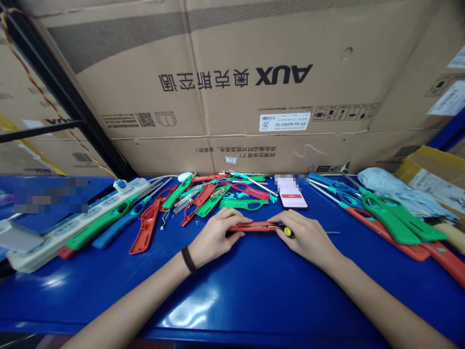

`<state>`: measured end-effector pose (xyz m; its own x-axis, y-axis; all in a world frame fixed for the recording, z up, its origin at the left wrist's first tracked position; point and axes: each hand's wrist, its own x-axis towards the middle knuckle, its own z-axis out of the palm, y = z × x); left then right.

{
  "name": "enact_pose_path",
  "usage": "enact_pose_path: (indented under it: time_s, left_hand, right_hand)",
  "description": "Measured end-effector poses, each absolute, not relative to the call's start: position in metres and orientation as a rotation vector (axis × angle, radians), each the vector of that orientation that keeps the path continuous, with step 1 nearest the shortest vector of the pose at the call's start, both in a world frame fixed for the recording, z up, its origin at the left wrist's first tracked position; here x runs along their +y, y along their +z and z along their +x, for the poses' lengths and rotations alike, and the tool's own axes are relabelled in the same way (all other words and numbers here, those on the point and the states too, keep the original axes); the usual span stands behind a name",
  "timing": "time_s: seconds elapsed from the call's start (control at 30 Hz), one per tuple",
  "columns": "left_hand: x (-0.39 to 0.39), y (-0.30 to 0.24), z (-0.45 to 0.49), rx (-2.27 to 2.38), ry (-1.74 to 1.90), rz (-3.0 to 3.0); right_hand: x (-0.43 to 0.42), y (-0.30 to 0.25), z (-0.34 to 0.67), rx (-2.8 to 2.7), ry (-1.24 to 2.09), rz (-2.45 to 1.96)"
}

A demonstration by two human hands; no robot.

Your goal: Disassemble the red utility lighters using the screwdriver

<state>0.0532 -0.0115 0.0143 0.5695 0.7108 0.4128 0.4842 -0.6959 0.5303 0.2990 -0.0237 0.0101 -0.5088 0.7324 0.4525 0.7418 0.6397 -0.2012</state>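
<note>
A red lighter casing [256,226] is held level between both hands above the blue table, with a thin gap along its side. My left hand [217,231] grips its left end, thumb below and fingers on top. The right end is pinched by my right hand [303,235]. Tucked in that same right hand is a screwdriver [288,231] with a black and yellow handle; its thin shaft sticks out to the right. Just behind the hands lie loose green casing halves [244,204], red casing halves [148,220] and small lighter parts.
A white power strip [54,240] with green and blue lighters [125,220] beside it runs along the left. A phone [293,196] lies behind my right hand. More green lighters [399,223] and red ones are piled right, near a pale blue bag [403,189]. Cardboard [232,97] walls the back.
</note>
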Motion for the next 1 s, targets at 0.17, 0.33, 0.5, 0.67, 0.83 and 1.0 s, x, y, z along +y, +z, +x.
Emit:
enact_pose_path:
  time_s: [0.17, 0.33, 0.5, 0.67, 0.83, 1.0]
  left_hand:
    - [-0.013, 0.032, 0.036, 0.855, 0.608, 2.404]
    - [-0.021, 0.037, 0.014, 0.931, 0.520, 2.426]
    - [-0.025, 0.027, 0.012, 0.975, 0.532, 2.500]
    - [-0.023, 0.018, 0.031, 0.941, 0.561, 2.639]
    - [-0.024, 0.009, 0.039, 1.006, 0.629, 2.695]
    - [-0.025, 0.008, 0.041, 1.042, 0.662, 2.641]
  right_hand:
    - [-0.032, 0.016, 0.298, -2.532, 0.011, -1.103]
    - [-0.037, 0.018, 0.294, -2.514, 0.080, -1.099]
    - [-0.033, 0.015, 0.281, -2.522, 0.118, -1.066]
    - [-0.025, 0.014, 0.265, -2.621, 0.019, -1.080]
    - [-0.022, 0.013, 0.262, -2.661, -0.105, -0.991]
    - [-0.023, 0.009, 0.264, -2.660, -0.205, -0.906]
